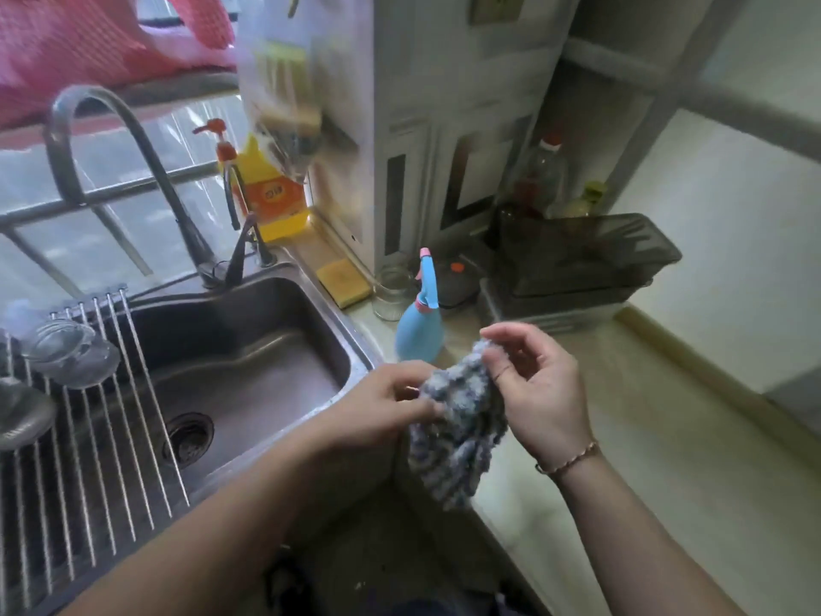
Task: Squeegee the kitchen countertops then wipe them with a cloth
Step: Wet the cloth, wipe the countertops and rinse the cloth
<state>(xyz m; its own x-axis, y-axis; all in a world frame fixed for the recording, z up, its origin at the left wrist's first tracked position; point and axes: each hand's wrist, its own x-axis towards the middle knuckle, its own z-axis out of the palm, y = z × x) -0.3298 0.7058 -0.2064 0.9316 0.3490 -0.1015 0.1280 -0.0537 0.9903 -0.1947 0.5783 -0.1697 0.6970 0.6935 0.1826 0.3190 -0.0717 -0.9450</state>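
Note:
A fluffy grey-blue cloth [457,429] hangs bunched between both hands, above the front edge of the pale countertop [644,437] just right of the sink. My left hand [391,406] grips the cloth's left side with curled fingers. My right hand [537,393] pinches its upper right edge between thumb and fingertips. No squeegee is in view.
A steel sink [249,362] with a tall faucet [133,171] lies to the left, a roll-up rack [89,437] with glass lids across it. A blue spray bottle [420,322], glass jar [393,293], yellow sponge [343,284], soap bottle [271,197] and dark container [577,260] stand behind.

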